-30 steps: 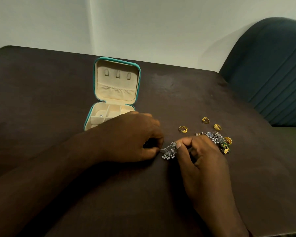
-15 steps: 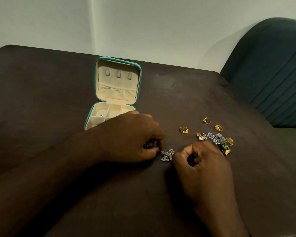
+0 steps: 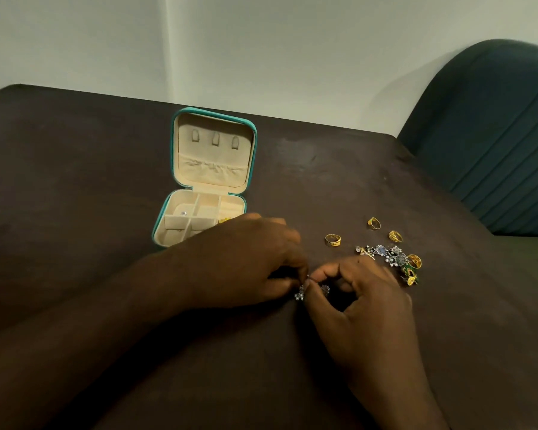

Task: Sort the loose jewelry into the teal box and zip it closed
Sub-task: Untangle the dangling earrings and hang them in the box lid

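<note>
From the head camera, the left hand (image 3: 246, 262) and right hand (image 3: 365, 301) meet low over the dark table (image 3: 75, 181). Their curled fingertips pinch a silver earring (image 3: 299, 295) between them. The teal box (image 3: 254, 144) stands open behind the left hand, which hides its near right corner. Three gold rings (image 3: 333, 239) and a jewelry pile (image 3: 385, 256) lie just beyond the right hand.

Square teal box (image 3: 251, 156): matt cream velvet-like lining. Gold rings (image 3: 333, 240): shiny metal. Dark brown table (image 3: 75, 181): matt, faintly scuffed.
</note>
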